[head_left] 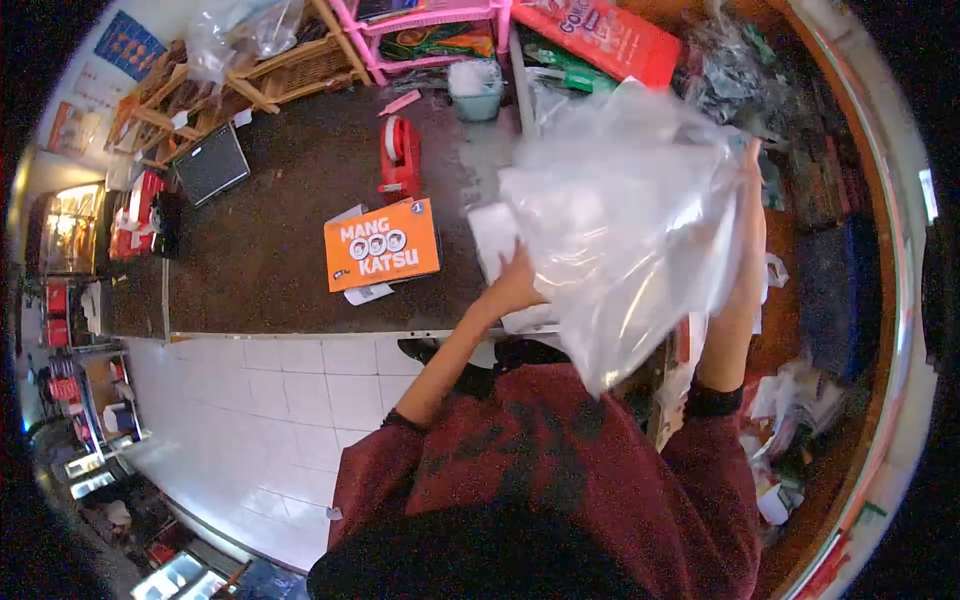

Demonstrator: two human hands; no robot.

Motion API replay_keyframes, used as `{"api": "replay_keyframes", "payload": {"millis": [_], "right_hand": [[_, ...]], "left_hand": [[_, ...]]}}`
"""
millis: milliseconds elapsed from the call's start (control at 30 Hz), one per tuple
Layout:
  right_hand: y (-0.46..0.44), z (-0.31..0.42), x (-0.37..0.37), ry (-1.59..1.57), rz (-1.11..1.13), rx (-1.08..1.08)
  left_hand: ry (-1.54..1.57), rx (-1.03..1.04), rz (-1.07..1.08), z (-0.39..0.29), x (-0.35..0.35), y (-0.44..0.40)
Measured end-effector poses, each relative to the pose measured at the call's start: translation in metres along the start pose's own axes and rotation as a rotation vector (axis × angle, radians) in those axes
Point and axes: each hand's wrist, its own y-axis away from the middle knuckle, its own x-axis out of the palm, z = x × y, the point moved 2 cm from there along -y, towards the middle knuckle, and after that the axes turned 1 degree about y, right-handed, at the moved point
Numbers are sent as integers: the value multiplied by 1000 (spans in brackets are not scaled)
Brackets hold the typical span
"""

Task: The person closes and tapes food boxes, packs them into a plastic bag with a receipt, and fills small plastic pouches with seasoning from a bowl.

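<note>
A large clear plastic bag (640, 210) hangs spread out in front of me, blurred by motion. My right hand (752, 165) is closed on its far right edge, with the fingers partly hidden by the plastic. At the bag's left edge, my left hand (518, 280) lies with its fingers stretched out over a flat white stack (494, 230) on the table. The bag covers part of that hand and much of the stack. Left of it lies an orange box (382, 247) printed "MANG KATSU", on top of some white paper (368, 294).
A red tape dispenser (400, 160) stands behind the orange box. Farther back are a small light-blue tub (474, 92), a pink rack (430, 20), a wooden rack (285, 65) and a red packet (610, 40). A dark tablet (211, 163) leans at the left. Crumpled plastic (730, 70) lies at the right.
</note>
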Motion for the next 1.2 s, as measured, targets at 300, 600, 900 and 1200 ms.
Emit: {"api": "replay_keyframes", "payload": {"millis": [300, 600, 900, 1200], "right_hand": [[-16, -80, -40, 474, 560, -210], [-43, -91, -73, 574, 400, -254], [-109, -110, -72, 515, 334, -124], [-165, -117, -107, 1491, -58, -1080]], "left_hand": [[1183, -160, -410, -4, -64, 73], [1122, -210, -530, -27, -149, 113], [245, -254, -736, -19, -124, 125], [993, -489, -700, -12, -122, 160]]}}
